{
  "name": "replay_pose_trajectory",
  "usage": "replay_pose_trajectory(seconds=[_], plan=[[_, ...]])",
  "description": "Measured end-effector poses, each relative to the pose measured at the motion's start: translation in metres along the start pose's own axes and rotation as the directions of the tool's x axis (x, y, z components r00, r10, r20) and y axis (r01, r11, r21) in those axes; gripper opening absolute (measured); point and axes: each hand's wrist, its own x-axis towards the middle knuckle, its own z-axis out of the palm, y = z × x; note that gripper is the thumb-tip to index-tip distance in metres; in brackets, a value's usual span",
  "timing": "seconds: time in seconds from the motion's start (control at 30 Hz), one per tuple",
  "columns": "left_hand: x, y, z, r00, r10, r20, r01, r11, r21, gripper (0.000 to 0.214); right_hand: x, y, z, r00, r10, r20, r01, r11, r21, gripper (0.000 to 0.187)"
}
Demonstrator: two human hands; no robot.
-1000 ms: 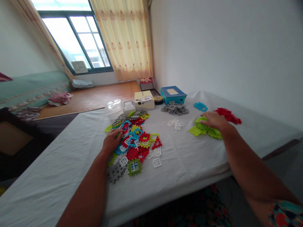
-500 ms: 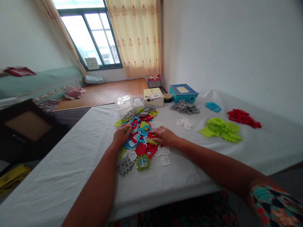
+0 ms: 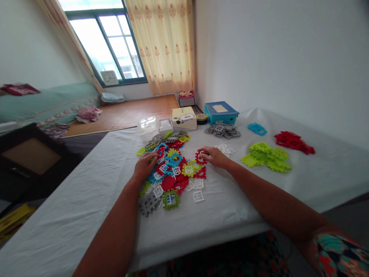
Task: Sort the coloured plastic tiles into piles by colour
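Note:
A mixed heap of interlocking plastic building pieces [image 3: 168, 182] in red, blue, green, grey and white lies on the white-covered table. My right hand [image 3: 212, 157] pinches a red toothed building piece [image 3: 199, 157] just right of the heap. At the heap's left edge rests my left hand [image 3: 145, 165], its fingers loosely spread over the pieces. A green square piece with a white window in it [image 3: 188, 170] lies between the hands. Small white window frames [image 3: 198, 196] are scattered at the heap's near right side.
Sorted piles lie to the right: grey [image 3: 222, 130], white [image 3: 226, 150], lime green [image 3: 266, 157], blue [image 3: 257, 129] and red [image 3: 294, 142]. Along the back stand a clear plastic container [image 3: 148, 127], a cream box [image 3: 184, 118] and a blue box [image 3: 221, 113].
My right hand has moved right, out of the heap, with a red piece in its fingers. A green piece with a white window now shows where that hand was. My left hand stays at the heap.

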Motion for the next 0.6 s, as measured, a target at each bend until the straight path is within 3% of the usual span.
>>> replay_pose_trajectory(seconds=[0.17,0.33,0.43,0.6], plan=[[0.002,0.000,-0.001,1.000,0.006,0.008,-0.006,1.000,-0.002,0.035,0.002,0.018,-0.009,0.998,-0.040,-0.048,0.033,0.990,-0.135,0.027],[0.002,0.000,-0.001,1.000,0.011,0.010,-0.011,1.000,0.003,0.035,-0.002,0.016,-0.009,0.993,-0.086,0.085,0.100,0.978,-0.181,0.054],[0.002,-0.001,-0.001,1.000,0.012,0.004,-0.012,1.000,0.008,0.036,-0.003,0.015,-0.008,0.985,-0.110,0.132,0.138,0.963,-0.232,0.054],[0.002,-0.003,0.000,1.000,0.009,-0.010,-0.009,1.000,0.008,0.037,0.001,0.025,-0.016,0.994,-0.101,-0.038,0.086,0.956,-0.280,0.043]])
